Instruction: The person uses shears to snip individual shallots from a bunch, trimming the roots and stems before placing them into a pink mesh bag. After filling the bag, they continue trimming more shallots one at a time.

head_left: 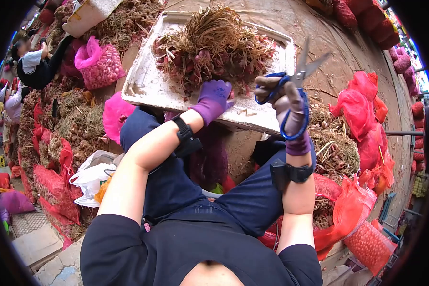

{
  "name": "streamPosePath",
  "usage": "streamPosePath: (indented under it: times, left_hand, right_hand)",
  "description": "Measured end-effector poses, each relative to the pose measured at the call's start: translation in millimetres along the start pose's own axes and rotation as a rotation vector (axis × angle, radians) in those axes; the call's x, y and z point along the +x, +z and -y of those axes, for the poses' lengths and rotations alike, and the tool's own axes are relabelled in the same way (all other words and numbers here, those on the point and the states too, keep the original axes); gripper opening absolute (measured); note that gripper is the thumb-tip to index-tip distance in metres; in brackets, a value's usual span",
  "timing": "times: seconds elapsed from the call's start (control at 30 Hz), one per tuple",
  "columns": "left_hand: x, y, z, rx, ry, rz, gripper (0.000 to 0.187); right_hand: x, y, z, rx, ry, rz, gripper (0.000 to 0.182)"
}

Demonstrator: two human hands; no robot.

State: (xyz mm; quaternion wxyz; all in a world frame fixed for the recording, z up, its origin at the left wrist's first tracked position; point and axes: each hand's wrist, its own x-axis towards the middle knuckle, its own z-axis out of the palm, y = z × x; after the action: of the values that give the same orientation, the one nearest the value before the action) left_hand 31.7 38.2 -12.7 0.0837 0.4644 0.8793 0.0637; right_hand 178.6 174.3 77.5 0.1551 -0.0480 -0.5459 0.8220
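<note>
My left hand (214, 99), in a purple glove, is at the front of a white tray (143, 88), its fingers curled at the edge of a heap of red shallots with dry stalks (214, 47). A small reddish piece shows by its fingertips; what exactly it holds is partly hidden. My right hand (291, 102), in a soiled purple glove, is raised over the tray's right front corner. Its fingers are in the blue handles of scissors (300, 76), whose blades are apart and point up and away.
Pink mesh bag of bulbs (100, 66) at upper left; red mesh bags (362, 114) on the right. Dry stalks (333, 143) lie right of my knee. A white plastic bag (93, 178) is at my left. Another person (35, 66) sits at far upper left.
</note>
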Motion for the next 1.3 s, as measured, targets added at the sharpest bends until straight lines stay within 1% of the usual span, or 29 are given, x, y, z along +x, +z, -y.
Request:
streamPosePath:
  times: [0.07, 0.13, 0.17, 0.2, 0.23, 0.27, 0.3, 0.33, 0.37, 0.4, 0.43, 0.5, 0.53, 0.57, 0.6, 0.67, 0.7, 0.73, 0.8, 0.83, 0.97, 1.0, 1.07, 1.1, 1.13, 1.2, 1.23, 1.27, 1.3]
  left_hand:
    - [7.9, 7.7, 1.7, -0.003, -0.024, 0.038, 0.038]
    - [6.1, 1.2, 7.1, -0.084, 0.091, -0.014, 0.039]
    - [3.6, -2.3, 10.3, -0.082, 0.093, -0.018, 0.039]
    - [-2.3, -10.4, 11.8, -0.178, 0.168, -0.140, 0.040]
    - [-8.3, -17.0, 10.9, -0.277, 0.244, -0.261, 0.043]
    - [-13.0, -22.8, 8.7, -0.277, 0.250, -0.262, 0.043]
    - [-17.7, -29.0, 6.5, -0.361, 0.299, -0.298, 0.046]
    - [-23.1, -33.3, 4.7, -0.444, 0.345, -0.336, 0.050]
    - [-28.4, -35.1, 2.4, -0.468, 0.367, -0.382, 0.054]
    - [-32.3, -40.4, -1.6, -0.493, 0.383, -0.360, 0.054]
    - [-34.9, -38.8, -3.9, -0.536, 0.340, -0.353, 0.056]
    - [-37.6, -31.3, -5.1, -0.582, 0.296, -0.346, 0.058]
    - [-37.6, -26.0, -4.7, -0.701, 0.212, -0.341, 0.061]
    - [-36.3, -20.8, -3.5, -0.819, 0.127, -0.333, 0.064]
    - [-34.8, -15.8, -0.9, -0.819, 0.127, -0.334, 0.064]
    - [-32.3, -8.6, 6.1, -0.739, 0.117, -0.328, 0.067]
    - [-33.9, -7.4, 3.7, -0.835, 0.054, -0.298, 0.064]
    - [-34.3, -6.2, 2.4, -0.836, 0.055, -0.299, 0.064]
    - [-35.1, -5.7, 0.1, -0.802, 0.038, -0.313, 0.058]
    - [-35.6, -7.3, -0.2, -0.808, 0.068, -0.359, 0.052]
    - [-36.3, -15.3, 0.0, -0.812, 0.114, -0.372, 0.050]
    - [-36.6, -15.2, -0.7, -0.838, 0.148, -0.395, 0.047]
    - [-34.5, -17.2, 0.1, -0.865, 0.189, -0.419, 0.044]
    - [-33.8, -19.9, 3.2, -1.306, 0.102, -0.218, 0.040]
    - [-33.1, -23.6, 6.2, -1.733, 0.003, 0.011, 0.037]
    - [-29.1, -30.4, 15.0, -2.017, -0.012, 0.085, 0.037]
    - [-24.9, -29.1, 23.1, -2.090, 0.006, 0.079, 0.036]
    - [-21.7, -27.2, 30.4, -2.162, 0.023, 0.073, 0.036]
    - [-19.9, -28.6, 36.4, -2.181, 0.028, 0.064, 0.032]
  right_hand:
    - [-0.2, -0.6, -9.9, -0.304, 0.137, -0.104, 0.035]
    - [-4.4, 2.4, -25.5, -0.382, 0.120, -0.262, 0.021]
    - [-5.6, 2.7, -29.3, -0.455, 0.158, -0.295, 0.018]
    - [-4.5, -5.9, -46.9, -0.553, 0.115, -0.347, 0.023]
    - [-1.9, 0.7, -46.4, -0.710, 0.111, -0.396, 0.026]
    - [0.9, 9.5, -47.0, -0.869, 0.108, -0.444, 0.029]
    - [3.0, 8.6, -57.6, -0.888, 0.033, -0.448, 0.036]
    - [6.5, 10.2, -62.4, -0.934, 0.035, -0.438, 0.039]
    - [10.2, 9.4, -72.8, -0.866, 0.025, -0.421, 0.040]
    - [15.3, 14.6, -76.2, -0.798, 0.014, -0.402, 0.040]
    - [15.2, 20.7, -76.6, -0.768, 0.019, -0.425, 0.036]
    - [17.2, 28.7, -75.8, -0.797, -0.024, -0.430, 0.033]
    - [17.8, 31.0, -75.9, -0.825, -0.067, -0.437, 0.031]
    - [17.8, 32.3, -78.6, -0.797, -0.064, -0.436, 0.025]
    - [17.1, 31.9, -80.2, -0.798, -0.064, -0.436, 0.025]
    - [16.1, 31.3, -83.3, -0.901, -0.082, -0.435, 0.024]
    - [15.7, 31.2, -85.7, -0.900, -0.091, -0.428, 0.026]
    - [15.8, 29.4, -91.3, -0.901, -0.092, -0.429, 0.026]
    - [16.1, 26.6, -99.9, -0.900, -0.228, -0.397, 0.027]
    - [16.7, 26.2, -99.3, -0.903, -0.226, -0.396, 0.027]
    - [19.3, 31.0, -81.9, -0.936, -0.099, -0.451, 0.022]
    - [19.0, 25.8, -83.6, -0.937, -0.096, -0.454, 0.022]
    - [20.4, 14.6, -89.2, -0.892, -0.171, -0.420, 0.023]
    - [20.4, 19.1, -79.6, -0.647, -0.048, -0.448, 0.025]
    - [20.9, 15.4, -82.2, -0.648, -0.051, -0.450, 0.025]
    - [23.1, 1.8, -89.6, -0.161, 0.101, -0.554, 0.026]
    - [25.0, -4.9, -86.6, -0.251, 0.154, -0.605, 0.024]
    - [19.7, -5.5, -86.3, -0.369, 0.039, -0.595, 0.025]
    - [18.1, -0.9, -81.1, -0.675, -0.046, -0.531, 0.028]
